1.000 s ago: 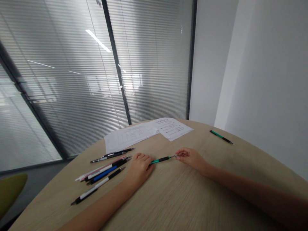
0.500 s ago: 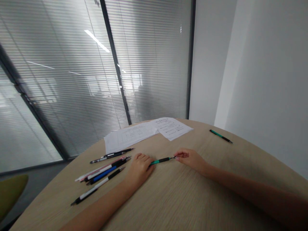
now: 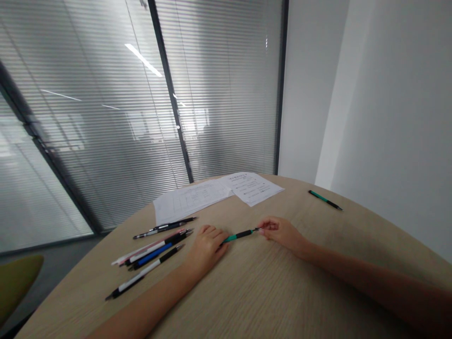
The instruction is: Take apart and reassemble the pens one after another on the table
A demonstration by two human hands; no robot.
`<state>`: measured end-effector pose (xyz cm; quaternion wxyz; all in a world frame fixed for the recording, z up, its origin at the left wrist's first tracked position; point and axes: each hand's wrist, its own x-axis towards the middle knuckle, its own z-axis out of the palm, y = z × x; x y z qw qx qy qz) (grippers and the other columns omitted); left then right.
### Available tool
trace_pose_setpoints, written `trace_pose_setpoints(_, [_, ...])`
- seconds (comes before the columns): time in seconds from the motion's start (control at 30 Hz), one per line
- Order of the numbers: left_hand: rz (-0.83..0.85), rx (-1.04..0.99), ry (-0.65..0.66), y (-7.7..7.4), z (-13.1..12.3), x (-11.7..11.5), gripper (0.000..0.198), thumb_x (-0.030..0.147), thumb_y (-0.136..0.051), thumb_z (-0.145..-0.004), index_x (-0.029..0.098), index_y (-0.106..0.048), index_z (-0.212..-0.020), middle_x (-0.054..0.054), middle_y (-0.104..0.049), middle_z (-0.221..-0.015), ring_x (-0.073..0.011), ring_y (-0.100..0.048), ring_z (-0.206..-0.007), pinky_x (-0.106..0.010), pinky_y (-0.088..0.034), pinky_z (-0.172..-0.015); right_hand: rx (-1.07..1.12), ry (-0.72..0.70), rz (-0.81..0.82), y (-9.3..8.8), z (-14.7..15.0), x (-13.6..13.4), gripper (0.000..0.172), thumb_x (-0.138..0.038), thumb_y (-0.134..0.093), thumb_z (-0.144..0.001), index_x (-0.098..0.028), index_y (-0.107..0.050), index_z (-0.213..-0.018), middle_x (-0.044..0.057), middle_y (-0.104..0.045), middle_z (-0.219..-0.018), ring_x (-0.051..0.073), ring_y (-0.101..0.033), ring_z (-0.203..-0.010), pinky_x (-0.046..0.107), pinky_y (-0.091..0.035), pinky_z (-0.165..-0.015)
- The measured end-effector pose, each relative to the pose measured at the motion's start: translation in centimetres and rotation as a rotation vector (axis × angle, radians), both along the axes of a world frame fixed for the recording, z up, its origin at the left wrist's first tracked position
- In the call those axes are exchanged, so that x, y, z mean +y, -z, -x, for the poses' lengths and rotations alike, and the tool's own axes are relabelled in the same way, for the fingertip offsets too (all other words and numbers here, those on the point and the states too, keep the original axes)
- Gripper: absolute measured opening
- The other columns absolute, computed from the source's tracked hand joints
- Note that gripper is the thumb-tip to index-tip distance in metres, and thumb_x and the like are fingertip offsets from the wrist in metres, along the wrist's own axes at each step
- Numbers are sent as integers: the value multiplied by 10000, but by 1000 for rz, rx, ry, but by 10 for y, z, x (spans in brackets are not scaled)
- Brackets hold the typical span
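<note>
A green-and-black pen [image 3: 240, 234] lies low over the wooden table [image 3: 268, 287], running between my two hands. My right hand [image 3: 278, 231] pinches its metal tip end between the fingertips. My left hand [image 3: 206, 247] rests on the tabletop with curled fingers, and the pen's other end meets those fingertips. Whether that hand grips the pen is hidden. Left of that hand lie several pens [image 3: 155, 249], mostly black, white and blue, and one has a pink barrel. A black-and-white pen [image 3: 136, 278] lies closest to my left forearm.
Two printed paper sheets [image 3: 190, 202] [image 3: 252, 188] lie at the table's far edge. A second green-and-black pen [image 3: 325, 200] lies far right. Slatted glass blinds [image 3: 106, 117] and a white wall [image 3: 388, 117] stand behind the rounded table. An olive chair [image 3: 17, 282] shows lower left.
The pen's left end has shifted slightly right, now ending at my left fingertips. My right hand's fingers have changed grip slightly on the tip.
</note>
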<state>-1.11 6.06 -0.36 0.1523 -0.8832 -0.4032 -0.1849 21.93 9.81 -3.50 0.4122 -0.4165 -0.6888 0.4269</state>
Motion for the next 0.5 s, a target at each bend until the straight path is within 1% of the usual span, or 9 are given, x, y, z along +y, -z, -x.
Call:
trace_pose_setpoints(0.13, [-22, -11, 24, 0, 1, -1, 183, 215, -420, -802, 168, -592, -844, -35, -612, -708, -163, -506, -682, -312, -345, -677, 3, -16, -3, -2, 0, -3, 111, -252, -563, -648, -182, -560, -734, -28, -522, -563, 89, -478, -505, 214, -397, -484])
trace_pose_setpoints(0.23, [-31, -16, 37, -1, 1, -2, 191, 219, -414, -808, 162, -593, -844, -35, -608, -696, -161, -503, -676, -313, -343, -679, -23, -36, -41, -3, -1, -4, 104, -253, -562, -654, -182, -565, -730, -29, -521, -565, 89, -476, -506, 213, -387, -487])
trace_pose_setpoints(0.4, [-46, -14, 48, 1, 2, -1, 189, 207, -412, -807, 159, -593, -829, -35, -602, -687, -159, -496, -668, -317, -337, -685, -104, -43, -152, -1, -3, -3, 103, -252, -576, -664, -177, -583, -734, -5, -566, -649, 107, -518, -605, 226, -406, -564])
trace_pose_setpoints(0.5, [-44, -5, 61, 2, 2, -1, 190, 207, -406, -811, 159, -587, -845, -35, -602, -695, -159, -496, -673, -319, -332, -692, -144, -42, -196, -1, -3, -3, 103, -258, -570, -676, -176, -594, -734, 3, -578, -674, 112, -523, -630, 229, -409, -581])
